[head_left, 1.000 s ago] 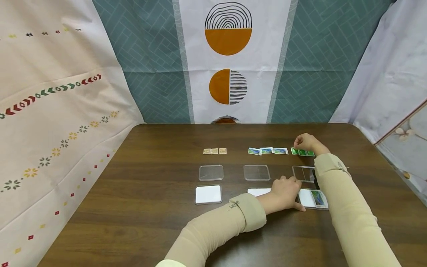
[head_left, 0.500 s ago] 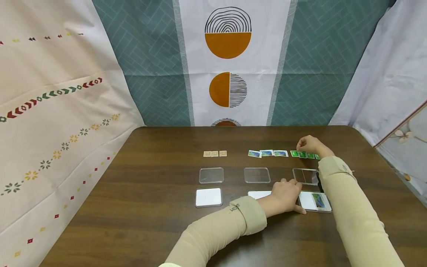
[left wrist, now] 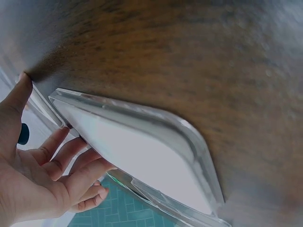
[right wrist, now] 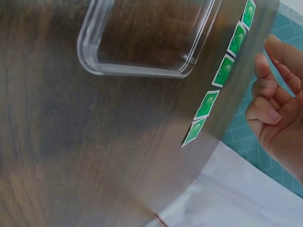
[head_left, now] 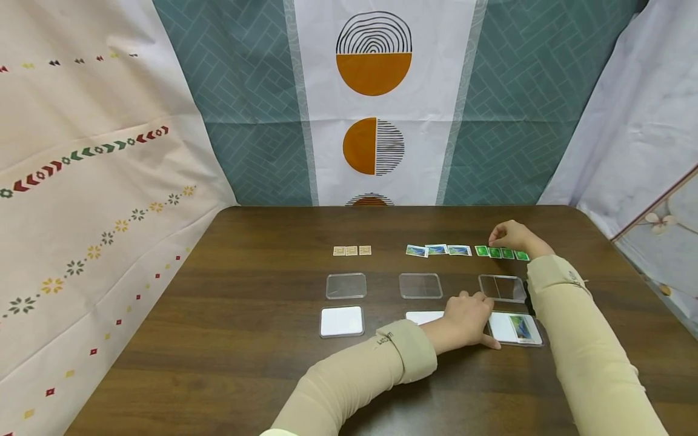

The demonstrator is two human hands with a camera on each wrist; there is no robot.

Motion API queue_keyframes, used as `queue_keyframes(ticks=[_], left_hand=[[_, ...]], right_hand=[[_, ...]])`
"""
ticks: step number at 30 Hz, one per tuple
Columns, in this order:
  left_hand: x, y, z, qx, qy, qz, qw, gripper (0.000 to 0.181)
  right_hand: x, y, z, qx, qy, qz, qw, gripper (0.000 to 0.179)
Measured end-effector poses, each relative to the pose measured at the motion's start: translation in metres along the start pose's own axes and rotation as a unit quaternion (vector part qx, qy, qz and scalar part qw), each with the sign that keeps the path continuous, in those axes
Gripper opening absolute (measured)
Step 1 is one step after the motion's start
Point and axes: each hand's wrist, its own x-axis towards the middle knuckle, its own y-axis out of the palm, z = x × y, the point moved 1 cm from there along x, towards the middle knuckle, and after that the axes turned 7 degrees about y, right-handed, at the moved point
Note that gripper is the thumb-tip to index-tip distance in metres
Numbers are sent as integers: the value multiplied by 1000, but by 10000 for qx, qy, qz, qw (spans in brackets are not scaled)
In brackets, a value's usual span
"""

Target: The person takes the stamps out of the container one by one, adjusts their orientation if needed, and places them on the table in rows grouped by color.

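Note:
In the head view my left hand [head_left: 468, 318] rests over two clear cases with white inserts, the middle case [head_left: 424, 317] and the right case [head_left: 501, 327]. Its fingers are spread and its thumb touches down at the right case's front edge. In the left wrist view its fingertips lie along the middle case's edge [left wrist: 137, 146]. A small green-and-blue stamp [head_left: 520, 327] lies on the right case's insert. My right hand [head_left: 512, 237] is loosely bent above the row of green stamps [head_left: 495, 252]. In the right wrist view no stamp shows between its fingers.
Behind the cases lie clear lids, the left lid [head_left: 346, 286], the middle lid [head_left: 420, 286] and the right lid [head_left: 501, 288]. Another white-insert case [head_left: 341, 321] sits left. Tan stamps [head_left: 351, 250] and blue stamps [head_left: 437, 249] lie farther back, near the curtain [head_left: 262, 163].
My right hand has shifted slightly right along the row of green stamps, and more of that row shows. My left hand has stayed where it was on the cases.

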Motion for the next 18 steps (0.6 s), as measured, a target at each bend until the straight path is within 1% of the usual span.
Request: queue_keyframes(ticks=[5,9,14,18], left_hand=[[0,-1,1,-10,-9,31,10000,68],[1,-1,2,-12,-24,18,10000,66],[1,0,2,-8,-67,-5,10000,65],[1,0,0,-54,-43,8,10000,65]], right_hand=[[3,1,-3,-59,-41,-76,9999,15],[4,3,-1,-118,-100,-93,9998,14],[2,3,1,-157,-209,-81,9996,14],[-3,2,-1,-236,-314,-35,9992,13]])
